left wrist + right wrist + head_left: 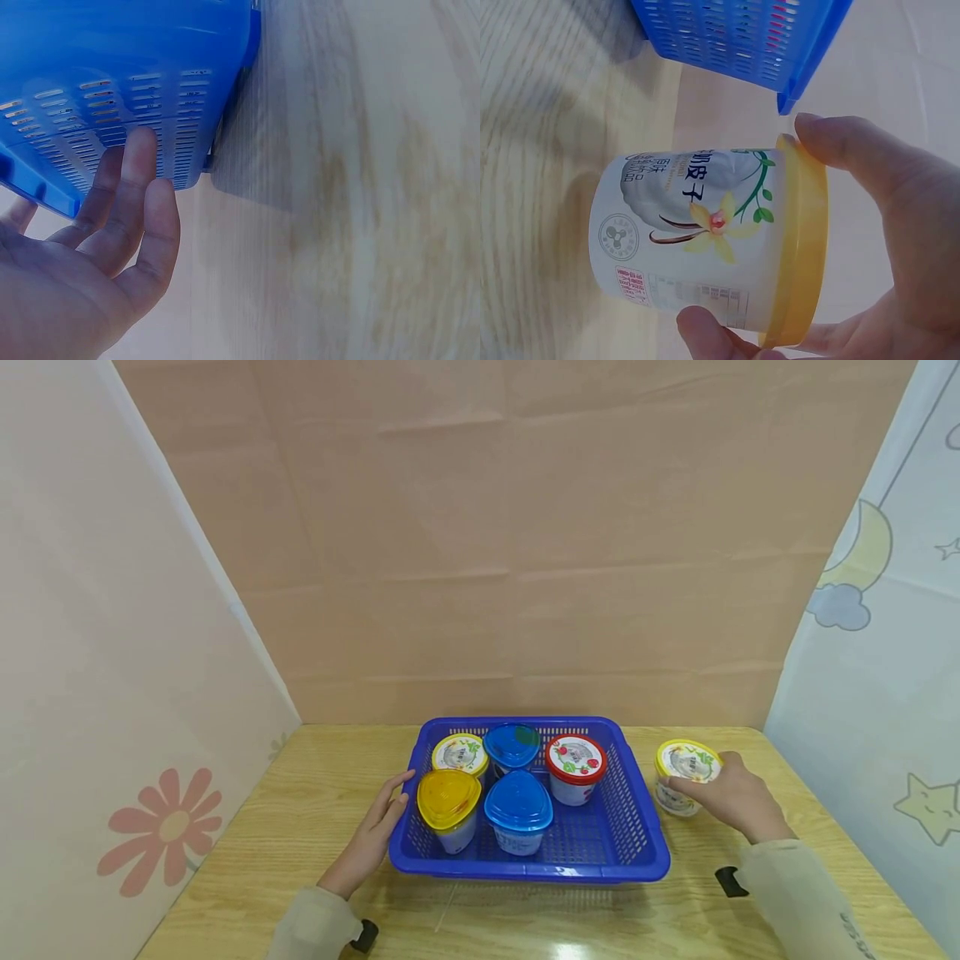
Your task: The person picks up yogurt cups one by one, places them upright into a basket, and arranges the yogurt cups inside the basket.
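To the right of a blue plastic basket (pixel 570 872), my right hand (pixel 738 797) holds a white yogurt cup (pixel 690 232) with a yellow lid (pixel 804 244). The thumb and fingers grip it about the lid and side. It stands upright at the table surface; whether it touches the wood I cannot tell. At the basket's left side is my left hand (pixel 372 839), fingers extended and slightly bent, fingertips (pixel 140 146) against or close to the slotted wall. Inside the basket sit a yellow-lidded cup (pixel 460 753), a red-lidded cup (pixel 576 768) and cups with domed blue lids (pixel 519 802).
A cup with a domed yellow lid (pixel 448 799) stands in the basket's front left. Under everything lies a light wood table (pixel 315 793). Brown paper (pixel 480 568) covers the back, and pale printed sheets (pixel 172 827) hang at both sides.
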Motion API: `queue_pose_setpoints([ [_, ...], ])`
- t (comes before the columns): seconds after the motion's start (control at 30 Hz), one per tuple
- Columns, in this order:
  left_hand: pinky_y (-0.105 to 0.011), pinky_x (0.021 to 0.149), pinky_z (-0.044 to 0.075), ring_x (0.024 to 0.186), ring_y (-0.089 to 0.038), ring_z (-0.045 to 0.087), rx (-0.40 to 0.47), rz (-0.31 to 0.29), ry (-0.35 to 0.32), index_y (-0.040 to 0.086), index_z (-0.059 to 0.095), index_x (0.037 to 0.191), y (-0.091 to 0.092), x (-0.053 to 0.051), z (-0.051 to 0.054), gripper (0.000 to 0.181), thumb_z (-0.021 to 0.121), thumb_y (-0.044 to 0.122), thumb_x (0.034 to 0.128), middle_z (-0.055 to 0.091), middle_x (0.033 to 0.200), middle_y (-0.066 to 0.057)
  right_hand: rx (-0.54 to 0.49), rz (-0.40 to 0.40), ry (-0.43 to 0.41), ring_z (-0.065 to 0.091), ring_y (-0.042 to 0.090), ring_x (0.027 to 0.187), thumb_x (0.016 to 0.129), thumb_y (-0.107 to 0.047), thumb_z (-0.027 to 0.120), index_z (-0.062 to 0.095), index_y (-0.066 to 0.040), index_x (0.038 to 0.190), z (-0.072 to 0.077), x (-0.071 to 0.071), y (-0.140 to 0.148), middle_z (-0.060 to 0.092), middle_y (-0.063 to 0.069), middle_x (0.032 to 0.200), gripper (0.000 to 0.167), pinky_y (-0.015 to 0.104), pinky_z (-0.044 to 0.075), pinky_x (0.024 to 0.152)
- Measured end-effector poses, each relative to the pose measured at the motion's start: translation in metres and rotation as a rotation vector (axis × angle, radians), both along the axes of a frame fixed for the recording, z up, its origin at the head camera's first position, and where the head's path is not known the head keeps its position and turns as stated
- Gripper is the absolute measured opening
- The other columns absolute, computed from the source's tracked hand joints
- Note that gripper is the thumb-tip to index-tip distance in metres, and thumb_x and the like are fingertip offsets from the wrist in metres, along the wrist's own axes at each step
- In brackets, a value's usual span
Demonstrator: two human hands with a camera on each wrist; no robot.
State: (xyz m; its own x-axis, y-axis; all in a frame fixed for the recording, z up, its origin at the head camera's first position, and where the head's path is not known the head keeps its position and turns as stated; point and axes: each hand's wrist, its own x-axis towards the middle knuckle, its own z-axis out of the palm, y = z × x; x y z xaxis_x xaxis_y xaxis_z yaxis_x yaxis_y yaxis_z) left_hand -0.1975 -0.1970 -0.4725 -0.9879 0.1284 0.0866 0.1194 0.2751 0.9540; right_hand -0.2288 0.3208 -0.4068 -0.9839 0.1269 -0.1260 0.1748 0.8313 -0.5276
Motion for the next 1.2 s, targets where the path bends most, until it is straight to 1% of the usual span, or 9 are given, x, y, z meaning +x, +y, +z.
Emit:
queue_pose_setpoints([
  [0.3, -0.056, 0.105, 0.044, 0.135, -0.038, 0.046, -0.004, -0.002, -0.002, 0.034, 0.036, 0.151, 0.000, -0.001, 0.000, 0.043, 0.035, 0.042, 0.1090, 0.030, 0.160, -0.009, 0.006, 0.000, 0.049, 0.058, 0.048, 0.098, 0.081, -0.072, 0.065, 0.012, 0.023, 0.144, 0.011, 0.006, -0.004, 0.049, 0.043, 0.121, 0.125, 0.047, 0.051, 0.067],
  [0.53, -0.053, 0.102, 0.047, 0.130, -0.036, 0.050, 0.019, -0.009, -0.006, 0.032, 0.037, 0.151, 0.000, -0.002, 0.001, 0.043, 0.036, 0.040, 0.1092, 0.035, 0.157, -0.011, 0.007, -0.013, 0.073, 0.059, 0.047, 0.097, 0.081, -0.071, 0.066, 0.011, 0.021, 0.146, 0.018, 0.009, -0.008, 0.050, 0.042, 0.122, 0.126, 0.044, 0.050, 0.064],
  [0.77, -0.051, 0.100, 0.049, 0.127, -0.034, 0.054, 0.030, -0.009, -0.012, 0.032, 0.038, 0.151, 0.000, -0.003, 0.000, 0.042, 0.037, 0.040, 0.1089, 0.042, 0.152, -0.014, 0.020, -0.017, 0.112, 0.060, 0.044, 0.091, 0.080, -0.071, 0.068, 0.018, 0.020, 0.144, 0.027, 0.014, -0.012, 0.054, 0.039, 0.118, 0.122, 0.041, 0.048, 0.059],
  [0.93, -0.051, 0.100, 0.049, 0.127, -0.035, 0.053, 0.031, -0.014, -0.004, 0.030, 0.037, 0.151, 0.000, -0.003, -0.001, 0.043, 0.037, 0.040, 0.1091, 0.039, 0.154, -0.014, 0.024, -0.008, 0.144, 0.060, 0.042, 0.089, 0.080, -0.070, 0.068, 0.018, 0.019, 0.145, 0.032, 0.018, -0.014, 0.054, 0.039, 0.117, 0.121, 0.038, 0.045, 0.057],
  [1.1, -0.052, 0.102, 0.047, 0.129, -0.035, 0.051, 0.020, -0.010, -0.012, 0.033, 0.038, 0.150, -0.001, -0.003, -0.001, 0.042, 0.037, 0.042, 0.1088, 0.037, 0.156, -0.012, 0.017, -0.005, 0.168, 0.059, 0.041, 0.087, 0.080, -0.069, 0.069, 0.016, 0.018, 0.147, 0.037, 0.022, -0.019, 0.053, 0.039, 0.119, 0.122, 0.036, 0.044, 0.056],
  [1.2, -0.054, 0.103, 0.046, 0.130, -0.036, 0.050, 0.020, -0.011, -0.011, 0.033, 0.037, 0.150, -0.001, -0.003, -0.001, 0.042, 0.037, 0.042, 0.1088, 0.035, 0.157, -0.012, 0.023, -0.011, 0.178, 0.059, 0.040, 0.086, 0.079, -0.071, 0.069, 0.015, 0.017, 0.147, 0.040, 0.025, -0.023, 0.053, 0.039, 0.118, 0.124, 0.035, 0.044, 0.056],
])
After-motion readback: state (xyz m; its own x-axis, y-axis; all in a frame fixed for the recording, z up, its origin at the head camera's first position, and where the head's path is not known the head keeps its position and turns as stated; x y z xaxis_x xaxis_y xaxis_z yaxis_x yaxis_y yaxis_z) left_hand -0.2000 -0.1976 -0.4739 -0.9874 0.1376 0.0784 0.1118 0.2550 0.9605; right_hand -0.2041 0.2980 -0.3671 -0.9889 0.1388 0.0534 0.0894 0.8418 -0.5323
